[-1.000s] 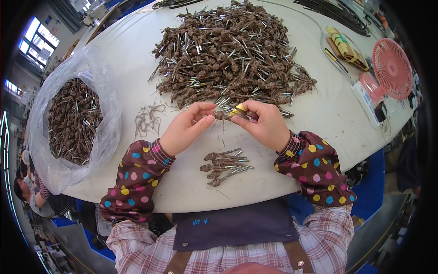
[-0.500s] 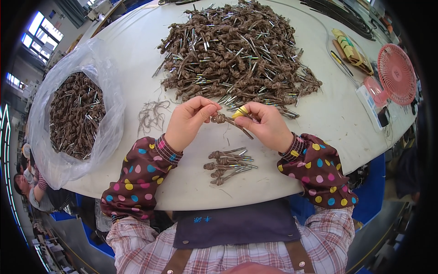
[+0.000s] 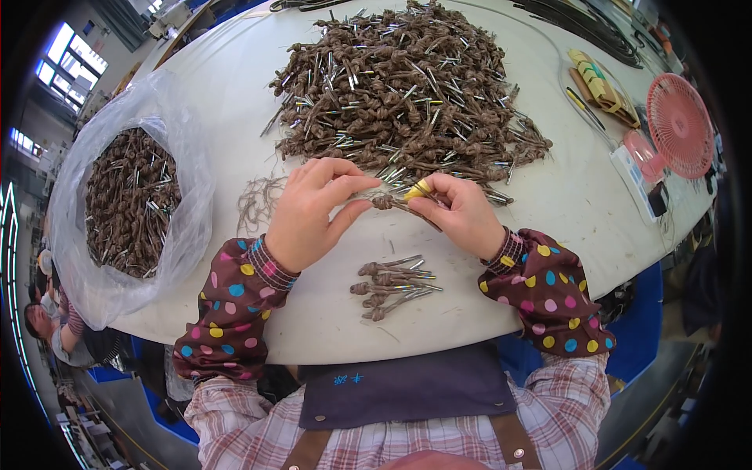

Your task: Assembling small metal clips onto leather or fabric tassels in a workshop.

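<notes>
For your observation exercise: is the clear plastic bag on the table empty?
No, the clear plastic bag holds many brown knotted cord pieces with metal tips.

One clear plastic bag (image 3: 129, 204) lies at the 9 o'clock edge of the tabletop (image 3: 235, 86), mouth open, filled with brown knotted pieces. One flat white rectangular card (image 3: 636, 182) with dark printing lies at 3 o'clock, near the rim. No signs or screens are visible.
</notes>
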Demonstrator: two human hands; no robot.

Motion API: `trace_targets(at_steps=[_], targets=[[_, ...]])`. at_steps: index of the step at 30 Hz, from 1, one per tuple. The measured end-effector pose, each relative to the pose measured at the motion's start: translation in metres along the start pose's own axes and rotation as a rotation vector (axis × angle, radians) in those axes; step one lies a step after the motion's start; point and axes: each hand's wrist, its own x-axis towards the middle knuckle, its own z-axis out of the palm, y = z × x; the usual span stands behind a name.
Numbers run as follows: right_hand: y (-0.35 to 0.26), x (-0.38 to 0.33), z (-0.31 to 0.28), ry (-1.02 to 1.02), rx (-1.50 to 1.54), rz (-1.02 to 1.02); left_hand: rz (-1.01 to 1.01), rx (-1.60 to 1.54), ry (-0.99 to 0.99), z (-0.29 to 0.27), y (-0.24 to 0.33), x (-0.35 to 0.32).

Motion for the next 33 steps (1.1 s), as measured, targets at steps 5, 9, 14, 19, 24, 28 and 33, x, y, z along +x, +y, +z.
trace_targets(at_steps=[5,9,14,19,24,28,33], targets=[[-0.01,-0.004,0.002,0.016,-0.092,-0.071,0.008,0.005,-0.062,0.012,-0.002,-0.008],[-0.014,-0.005,0.005,0.039,-0.109,-0.088,-0.011,-0.034,-0.023,0.016,-0.006,-0.008],[-0.015,-0.008,0.007,0.08,-0.104,-0.097,0.154,0.163,0.091,0.022,-0.004,-0.003],[-0.004,-0.004,0.012,0.219,-0.056,-0.136,0.1,0.051,0.041,0.027,0.009,-0.007],[-0.003,-0.002,0.007,0.278,-0.03,-0.141,0.014,-0.2,-0.289,0.024,0.017,-0.016],[-0.001,-0.003,0.007,0.257,0.1,-0.19,-0.029,-0.187,-0.325,0.005,0.013,-0.011],[0.002,-0.003,0.005,0.223,0.156,-0.204,-0.192,-0.129,0.012,-0.011,0.007,-0.002]])
